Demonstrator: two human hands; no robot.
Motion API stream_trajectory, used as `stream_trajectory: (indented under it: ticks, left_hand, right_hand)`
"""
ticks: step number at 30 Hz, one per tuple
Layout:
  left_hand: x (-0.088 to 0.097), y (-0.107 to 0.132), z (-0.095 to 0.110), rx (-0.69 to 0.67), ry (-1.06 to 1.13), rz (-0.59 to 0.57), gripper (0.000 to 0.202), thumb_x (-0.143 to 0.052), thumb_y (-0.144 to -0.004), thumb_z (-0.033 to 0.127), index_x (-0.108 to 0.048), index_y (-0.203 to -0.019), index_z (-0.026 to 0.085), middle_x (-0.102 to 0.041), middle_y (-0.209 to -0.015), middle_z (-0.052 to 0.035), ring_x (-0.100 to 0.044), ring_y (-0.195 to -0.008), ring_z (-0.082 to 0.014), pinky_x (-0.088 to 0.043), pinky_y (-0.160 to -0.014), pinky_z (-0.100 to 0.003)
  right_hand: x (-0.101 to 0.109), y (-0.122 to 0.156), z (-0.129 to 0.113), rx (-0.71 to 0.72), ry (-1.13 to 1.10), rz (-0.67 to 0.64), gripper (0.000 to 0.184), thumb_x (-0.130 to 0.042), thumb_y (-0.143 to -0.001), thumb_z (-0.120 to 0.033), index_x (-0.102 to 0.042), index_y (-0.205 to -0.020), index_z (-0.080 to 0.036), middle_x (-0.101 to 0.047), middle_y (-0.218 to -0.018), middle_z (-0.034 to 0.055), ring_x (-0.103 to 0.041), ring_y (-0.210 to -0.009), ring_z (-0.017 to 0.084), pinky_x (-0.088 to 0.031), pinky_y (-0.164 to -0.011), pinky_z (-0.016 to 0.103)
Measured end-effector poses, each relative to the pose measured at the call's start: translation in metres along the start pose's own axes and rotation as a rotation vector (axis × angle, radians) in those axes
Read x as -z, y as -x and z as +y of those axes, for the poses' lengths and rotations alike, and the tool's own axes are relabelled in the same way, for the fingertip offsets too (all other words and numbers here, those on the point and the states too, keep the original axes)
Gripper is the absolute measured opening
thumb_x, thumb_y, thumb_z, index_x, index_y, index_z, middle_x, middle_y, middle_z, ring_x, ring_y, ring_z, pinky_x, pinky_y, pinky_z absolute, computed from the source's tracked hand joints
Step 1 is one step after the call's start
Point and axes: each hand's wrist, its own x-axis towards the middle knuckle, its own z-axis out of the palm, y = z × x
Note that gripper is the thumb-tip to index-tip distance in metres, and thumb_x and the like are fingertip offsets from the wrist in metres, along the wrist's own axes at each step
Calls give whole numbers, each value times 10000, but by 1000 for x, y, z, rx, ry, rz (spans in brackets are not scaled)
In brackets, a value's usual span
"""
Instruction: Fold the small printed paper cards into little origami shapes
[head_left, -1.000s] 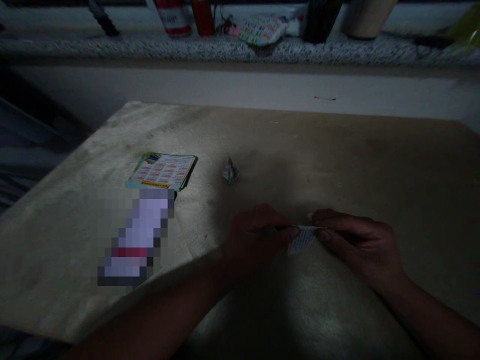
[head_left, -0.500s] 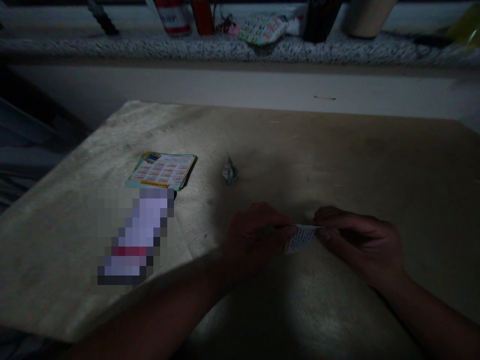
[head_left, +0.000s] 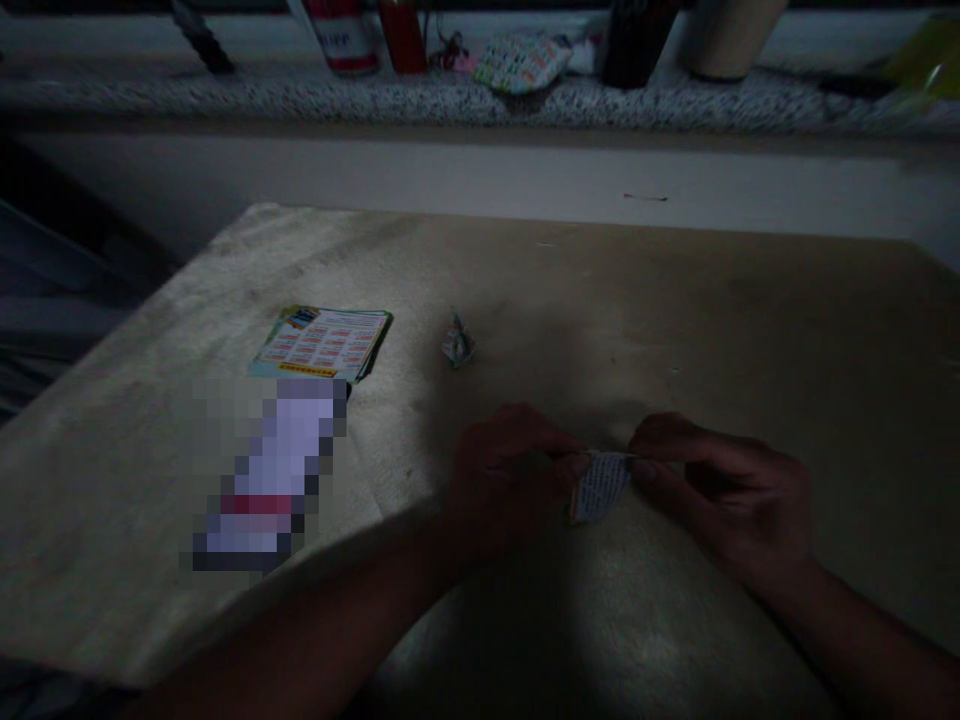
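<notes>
A small piece of printed paper [head_left: 600, 485] is pinched between both my hands above a tan table [head_left: 712, 320]. My left hand [head_left: 510, 470] grips its left edge with closed fingers. My right hand [head_left: 720, 490] pinches its upper right corner. A tiny folded paper figure [head_left: 457, 342] sits on the table beyond my left hand. Farther left lies a stack of colourful printed paper squares [head_left: 322, 342].
A blurred-out oblong object [head_left: 270, 480] lies near the table's left front. Behind the table runs a speckled stone ledge [head_left: 450, 95] with a red-and-white can [head_left: 341, 35], a red bottle [head_left: 401, 35], a patterned pouch [head_left: 521, 60] and dark containers. The scene is dim.
The paper has tilted more upright between my fingers, showing more of its printed face. Both hands stayed in nearly the same place.
</notes>
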Motion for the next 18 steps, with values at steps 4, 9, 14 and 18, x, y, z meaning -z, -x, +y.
stream_trajectory:
  ticks: [4,9,14,18]
  left_hand:
    - [0,1,-3,-2,-3,-28,77,-757,-804,230,-734,-845,169,-706,-753,-43,-652,-723,-152,-527,-667,-290]
    - [-2,0,-2,-7,18,-60,89,-758,-817,254,-732,-842,173,-692,-744,-32,-643,-717,-142,-520,-664,-275]
    - [-2,-3,0,-64,16,-86,52,-729,-848,232,-738,-868,185,-708,-762,-24,-666,-726,-146,-534,-681,-272]
    - [-1,-3,0,-160,-30,-66,37,-723,-855,209,-736,-887,198,-725,-759,-18,-672,-728,-148,-543,-679,-275]
  right_hand:
    - [-1,-2,0,58,-1,-8,268,-679,-816,-3,-752,-942,-229,-699,-747,21,-650,-683,178,-532,-645,378]
    - [-3,-4,0,126,36,-36,301,-684,-797,22,-740,-956,-227,-716,-779,20,-665,-699,186,-539,-701,418]
    - [-3,-2,1,136,66,-32,294,-693,-788,20,-727,-936,-232,-708,-754,13,-668,-700,188,-544,-700,410]
    - [-4,-3,0,155,45,-26,312,-671,-800,13,-732,-970,-242,-733,-778,19,-687,-717,196,-564,-736,426]
